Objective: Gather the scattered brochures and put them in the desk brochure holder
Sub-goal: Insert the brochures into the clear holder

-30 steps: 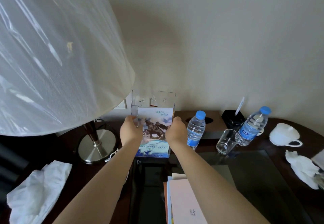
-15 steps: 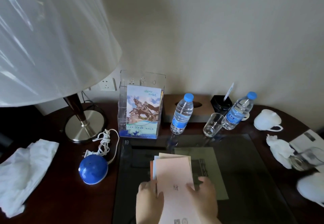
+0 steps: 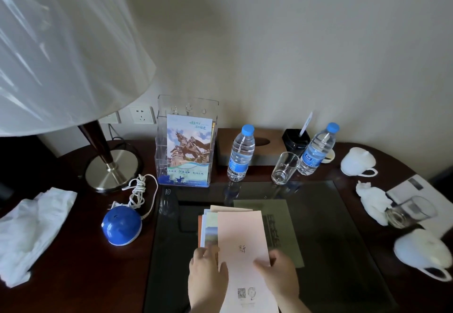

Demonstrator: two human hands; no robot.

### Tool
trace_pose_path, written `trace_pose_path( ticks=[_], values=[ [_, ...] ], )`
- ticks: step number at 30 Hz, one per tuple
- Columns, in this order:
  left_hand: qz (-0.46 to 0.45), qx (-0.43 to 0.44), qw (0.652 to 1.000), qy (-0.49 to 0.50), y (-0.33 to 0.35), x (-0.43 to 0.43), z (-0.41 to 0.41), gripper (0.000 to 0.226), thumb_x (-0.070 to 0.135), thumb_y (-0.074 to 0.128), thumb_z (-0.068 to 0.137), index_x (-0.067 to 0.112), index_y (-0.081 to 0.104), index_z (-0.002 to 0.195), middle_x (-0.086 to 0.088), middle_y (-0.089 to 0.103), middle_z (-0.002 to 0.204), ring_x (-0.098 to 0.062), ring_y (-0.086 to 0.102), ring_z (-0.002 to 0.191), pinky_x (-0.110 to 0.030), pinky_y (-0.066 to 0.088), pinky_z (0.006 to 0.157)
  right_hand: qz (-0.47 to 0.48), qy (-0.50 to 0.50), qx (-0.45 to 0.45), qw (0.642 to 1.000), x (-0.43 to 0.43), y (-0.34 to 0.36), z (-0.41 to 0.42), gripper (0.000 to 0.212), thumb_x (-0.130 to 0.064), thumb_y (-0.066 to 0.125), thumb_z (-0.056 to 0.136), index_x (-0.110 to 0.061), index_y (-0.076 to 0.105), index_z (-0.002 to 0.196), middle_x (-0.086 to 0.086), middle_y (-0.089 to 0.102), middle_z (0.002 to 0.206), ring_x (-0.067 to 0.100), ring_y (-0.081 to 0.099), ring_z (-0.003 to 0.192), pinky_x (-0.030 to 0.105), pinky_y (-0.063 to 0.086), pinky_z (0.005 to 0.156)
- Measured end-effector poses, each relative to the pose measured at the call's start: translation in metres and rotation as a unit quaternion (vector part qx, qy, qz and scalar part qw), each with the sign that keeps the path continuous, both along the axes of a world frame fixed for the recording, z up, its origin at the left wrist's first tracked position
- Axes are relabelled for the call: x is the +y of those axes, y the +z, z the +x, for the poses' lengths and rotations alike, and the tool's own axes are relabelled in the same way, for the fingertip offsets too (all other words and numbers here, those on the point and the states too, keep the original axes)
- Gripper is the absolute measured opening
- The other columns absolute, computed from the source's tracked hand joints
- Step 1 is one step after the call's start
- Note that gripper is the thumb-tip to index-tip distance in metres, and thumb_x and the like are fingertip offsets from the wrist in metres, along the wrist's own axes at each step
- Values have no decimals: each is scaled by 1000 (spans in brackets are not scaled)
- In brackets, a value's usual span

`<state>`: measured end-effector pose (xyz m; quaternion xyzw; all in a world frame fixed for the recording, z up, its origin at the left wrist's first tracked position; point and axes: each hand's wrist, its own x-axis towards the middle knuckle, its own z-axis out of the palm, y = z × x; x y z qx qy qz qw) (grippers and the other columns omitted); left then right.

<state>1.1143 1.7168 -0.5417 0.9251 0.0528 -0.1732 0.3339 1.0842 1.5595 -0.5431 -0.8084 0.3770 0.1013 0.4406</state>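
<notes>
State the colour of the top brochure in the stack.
The top brochure is pale pink; head view shows it best.

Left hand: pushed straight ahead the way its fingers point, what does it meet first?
The left hand meets the fanned brochure stack first; its fingers touch it now. Beyond lies glass desktop, then probably the clear brochure holder; depth unclear.
</notes>
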Motion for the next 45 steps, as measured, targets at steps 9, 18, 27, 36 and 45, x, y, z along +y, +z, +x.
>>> trace_pose_path(
  ticks=[9,18,27,36,45],
  values=[
    [-386,185,894,130,69,-34,19,16,35,61,91,20,65,94,-5,72,86,-19,71,81,-33,57,79,63,113,-149,980,55,78,-2,25,-28,63,82,-45,61,100,-23,69,89,-4,66,88,20,55,80],
    [-379,196,886,181,68,11,34,15,13,53,96,6,60,108,-19,70,99,-35,68,92,-45,56,79,130,8,-131,983,18,63,-1,18,-22,74,83,-18,60,93,-5,67,93,10,66,88,22,52,68],
    [30,93,992,83,6,11,-7,38,28,55,87,11,50,121,-10,54,122,-27,53,112,-33,44,95,58,10,-11,998,-2,-5,-13,11,-7,62,89,-5,56,80,13,62,84,20,58,73,28,45,69],
    [-12,75,988,136,3,14,-8,31,24,68,81,15,60,110,-4,63,102,-16,59,86,-26,48,74,79,34,14,996,2,-11,-14,20,-16,75,77,-3,64,88,11,69,85,20,65,77,29,53,71],
    [-54,112,983,137,-2,23,7,8,15,70,81,13,66,88,-2,68,83,-15,64,75,-24,48,63,65,71,33,995,-5,-15,-9,11,-11,74,78,-8,67,85,1,71,83,9,65,75,13,40,57]
  ],
)
